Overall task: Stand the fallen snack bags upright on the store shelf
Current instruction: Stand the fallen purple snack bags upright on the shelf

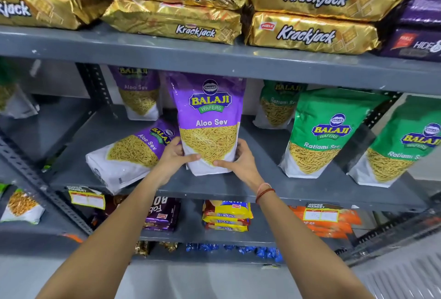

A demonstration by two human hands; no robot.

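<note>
A purple Aloo Sev bag (pixel 207 112) stands upright at the middle of the grey shelf (pixel 214 189). My left hand (pixel 175 156) grips its lower left side and my right hand (pixel 238 159) grips its lower right side. To its left a second purple Aloo Sev bag (pixel 128 153) lies fallen on its back, top pointing toward the rear right. A third purple bag (pixel 139 93) stands upright at the back. On the right, two green Ratlami Sev bags (pixel 319 131) (pixel 401 141) stand upright, with another green bag (pixel 276 105) behind them.
Gold Krackjack packs (pixel 310 15) fill the shelf above, its front edge (pixel 214 60) close over the bag tops. Biscuit packs (pixel 226 215) sit on the shelf below. A slotted metal upright (pixel 31 174) bounds the left side. Price labels (pixel 87 198) hang on the shelf edge.
</note>
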